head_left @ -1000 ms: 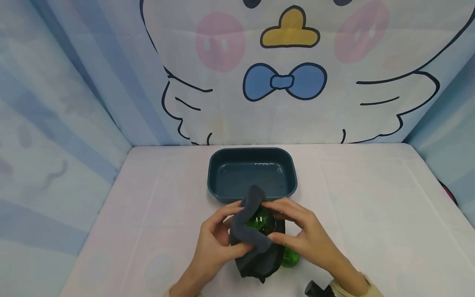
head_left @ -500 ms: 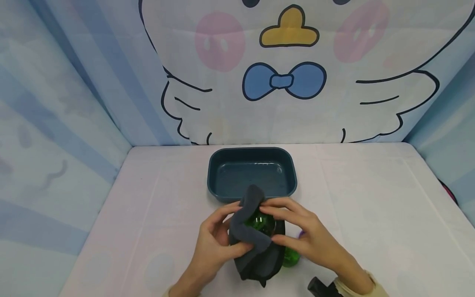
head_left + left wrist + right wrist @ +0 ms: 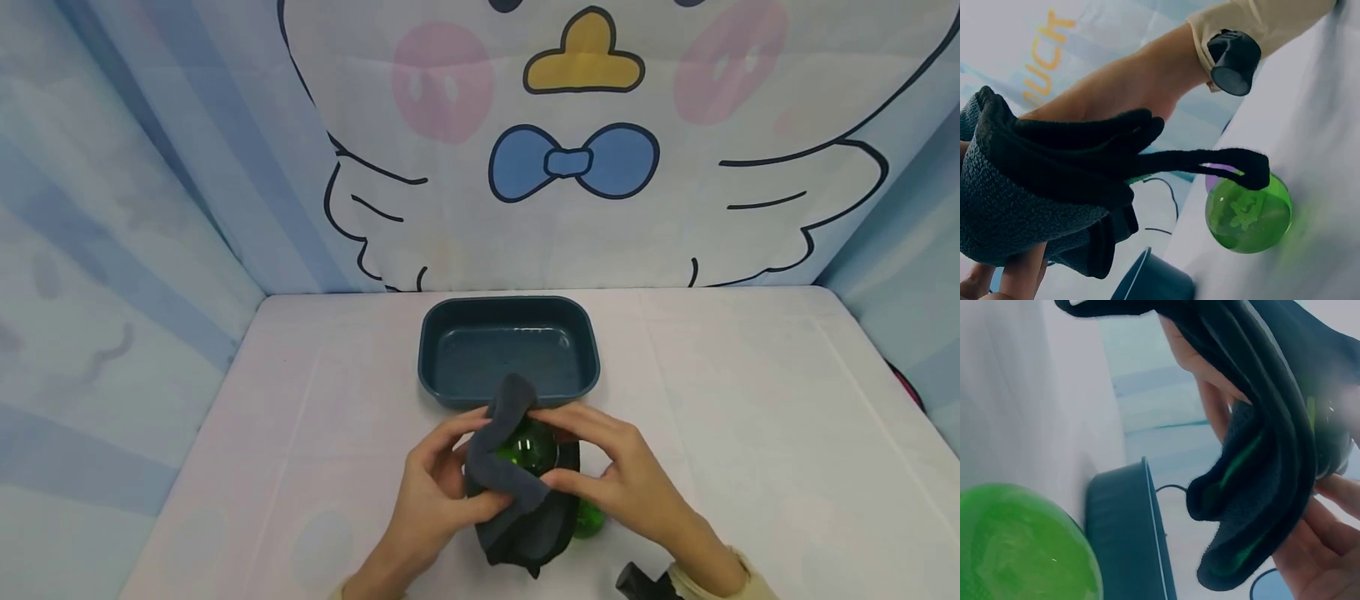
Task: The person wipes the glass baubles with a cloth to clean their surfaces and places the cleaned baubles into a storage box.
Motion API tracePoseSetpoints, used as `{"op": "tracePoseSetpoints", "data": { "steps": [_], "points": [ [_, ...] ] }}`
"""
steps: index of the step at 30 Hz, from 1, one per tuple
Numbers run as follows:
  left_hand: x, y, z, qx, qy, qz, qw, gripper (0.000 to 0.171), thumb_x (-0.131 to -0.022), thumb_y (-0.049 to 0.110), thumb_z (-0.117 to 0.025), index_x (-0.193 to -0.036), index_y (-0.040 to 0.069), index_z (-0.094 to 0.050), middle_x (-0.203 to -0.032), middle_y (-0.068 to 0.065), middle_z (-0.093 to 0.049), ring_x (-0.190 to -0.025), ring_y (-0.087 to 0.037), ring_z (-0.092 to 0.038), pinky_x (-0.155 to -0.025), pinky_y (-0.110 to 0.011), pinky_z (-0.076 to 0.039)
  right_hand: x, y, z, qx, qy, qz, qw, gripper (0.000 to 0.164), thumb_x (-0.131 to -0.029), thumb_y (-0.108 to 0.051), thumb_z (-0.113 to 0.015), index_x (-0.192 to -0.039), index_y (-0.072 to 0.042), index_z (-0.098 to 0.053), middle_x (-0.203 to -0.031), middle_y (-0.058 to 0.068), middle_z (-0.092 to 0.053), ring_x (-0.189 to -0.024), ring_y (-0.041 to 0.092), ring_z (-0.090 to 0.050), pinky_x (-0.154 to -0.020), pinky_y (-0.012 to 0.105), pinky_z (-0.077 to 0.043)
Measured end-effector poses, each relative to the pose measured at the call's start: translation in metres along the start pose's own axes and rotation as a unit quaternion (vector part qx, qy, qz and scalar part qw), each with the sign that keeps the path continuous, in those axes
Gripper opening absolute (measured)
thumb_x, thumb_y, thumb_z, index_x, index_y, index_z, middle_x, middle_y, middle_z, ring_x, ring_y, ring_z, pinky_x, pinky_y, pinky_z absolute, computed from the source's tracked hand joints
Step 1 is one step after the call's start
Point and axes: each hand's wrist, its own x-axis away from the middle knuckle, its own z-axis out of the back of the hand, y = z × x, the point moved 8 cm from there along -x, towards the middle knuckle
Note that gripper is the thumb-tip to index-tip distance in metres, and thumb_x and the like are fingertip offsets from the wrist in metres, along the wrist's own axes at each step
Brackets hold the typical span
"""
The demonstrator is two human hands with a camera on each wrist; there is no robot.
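"So, left hand [image 3: 442,483] — doing what?"

"Pinching dark cloth [image 3: 528,533] between thumb and fingers, up above the table [image 3: 750,458]."

"And right hand [image 3: 611,467]?"

"Curled, with thumb and fingertips about a green ball [image 3: 536,446], nestled in the open fold of that cloth; cannot tell about any grip on the cloth's edge."

"Nearby?"

"Second green ball [image 3: 1249,215] resting on the table, just right of the cloth, partly hidden in the head view — plus a dark blue basin [image 3: 506,362], just beyond both hands."
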Motion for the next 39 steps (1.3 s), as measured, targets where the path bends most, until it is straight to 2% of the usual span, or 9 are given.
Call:
{"op": "tracePoseSetpoints", "data": {
  "steps": [2, 6, 8, 10, 15, 21, 28, 31, 39],
  "points": [
    [0.000, 0.000, 0.000, 0.005, 0.003, 0.004, 1.0000, 0.061, -0.073, -0.009, -0.081, -0.128, -0.004, -0.056, -0.141, -0.018, -0.050, -0.131, -0.030, -0.050, -0.104, -0.035, -0.050, 0.000, -0.002, 0.001, 0.003, 0.013, 0.015, 1.000, 0.061, -0.078, -0.004, -0.082, -0.134, -0.014, -0.061, -0.127, 0.000, -0.062, -0.112, 0.012, -0.061, -0.088, 0.026, -0.057],
    [-0.001, -0.002, 0.002, 0.006, 0.013, 0.015, 0.9998, 0.060, -0.074, -0.008, -0.080, -0.129, -0.004, -0.055, -0.141, -0.016, -0.050, -0.129, -0.033, -0.050, -0.099, -0.034, -0.054, 0.001, -0.014, 0.002, 0.010, 0.028, 0.094, 0.995, 0.058, -0.078, -0.003, -0.082, -0.132, -0.009, -0.063, -0.131, 0.008, -0.059, -0.121, 0.015, -0.057, -0.098, 0.020, -0.051],
    [-0.001, -0.004, 0.003, 0.009, 0.017, 0.026, 0.9995, 0.061, -0.075, -0.009, -0.079, -0.130, -0.004, -0.054, -0.141, -0.016, -0.049, -0.127, -0.034, -0.052, -0.097, -0.035, -0.055, 0.001, -0.018, 0.001, 0.010, 0.020, 0.127, 0.992, 0.053, -0.082, -0.006, -0.080, -0.132, -0.007, -0.063, -0.133, 0.011, -0.058, -0.125, 0.018, -0.055, -0.103, 0.020, -0.047],
    [-0.001, -0.005, 0.004, 0.010, 0.022, 0.037, 0.9990, 0.063, -0.074, -0.009, -0.079, -0.131, -0.003, -0.054, -0.142, -0.016, -0.049, -0.126, -0.035, -0.052, -0.097, -0.037, -0.055, 0.002, -0.020, 0.000, 0.011, 0.003, 0.133, 0.991, 0.049, -0.087, -0.011, -0.076, -0.133, -0.008, -0.062, -0.137, 0.011, -0.056, -0.129, 0.017, -0.052, -0.106, 0.020, -0.045],
    [0.000, -0.005, 0.003, 0.006, 0.028, 0.038, 0.9989, 0.061, -0.074, -0.008, -0.080, -0.130, -0.004, -0.054, -0.144, -0.017, -0.047, -0.127, -0.035, -0.051, -0.096, -0.037, -0.055, 0.002, -0.017, 0.000, 0.025, -0.013, 0.121, 0.992, 0.048, -0.090, -0.015, -0.073, -0.135, -0.010, -0.060, -0.138, 0.010, -0.055, -0.131, 0.016, -0.051, -0.105, 0.020, -0.046],
    [0.001, -0.005, 0.003, -0.007, 0.032, 0.052, 0.9981, 0.061, -0.074, -0.007, -0.081, -0.129, -0.005, -0.055, -0.145, -0.017, -0.047, -0.128, -0.036, -0.051, -0.097, -0.038, -0.055, 0.001, -0.015, 0.001, 0.017, 0.000, 0.102, 0.995, 0.060, -0.080, 0.001, -0.079, -0.136, -0.007, -0.058, -0.132, 0.010, -0.059, -0.123, 0.014, -0.057, -0.095, 0.022, -0.053],
    [0.001, -0.003, 0.002, -0.021, 0.033, 0.043, 0.9983, 0.059, -0.073, -0.008, -0.081, -0.126, -0.006, -0.057, -0.144, -0.017, -0.049, -0.132, -0.033, -0.049, -0.101, -0.036, -0.053, 0.000, -0.002, -0.001, 0.002, 0.003, 0.014, 1.000, 0.055, -0.084, -0.002, -0.076, -0.136, -0.012, -0.059, -0.125, 0.003, -0.066, -0.109, 0.012, -0.064, -0.088, 0.028, -0.058],
    [0.001, -0.003, 0.002, -0.018, 0.034, 0.043, 0.9983, 0.059, -0.073, -0.008, -0.082, -0.126, -0.005, -0.057, -0.143, -0.018, -0.049, -0.132, -0.032, -0.048, -0.101, -0.035, -0.052, 0.000, 0.001, -0.002, -0.005, 0.006, -0.005, 1.000, 0.052, -0.085, -0.004, -0.076, -0.134, -0.014, -0.060, -0.123, 0.001, -0.067, -0.107, 0.012, -0.065, -0.087, 0.029, -0.059],
    [0.000, -0.004, 0.004, 0.010, 0.042, 0.040, 0.9983, 0.058, -0.072, -0.011, -0.080, -0.125, 0.001, -0.059, -0.141, -0.015, -0.051, -0.127, -0.035, -0.051, -0.096, -0.036, -0.055, 0.001, -0.003, -0.002, -0.017, 0.028, 0.017, 0.999, 0.058, -0.082, 0.001, -0.078, -0.136, -0.012, -0.060, -0.129, 0.003, -0.060, -0.114, 0.013, -0.060, -0.089, 0.026, -0.058]
  ]
}}
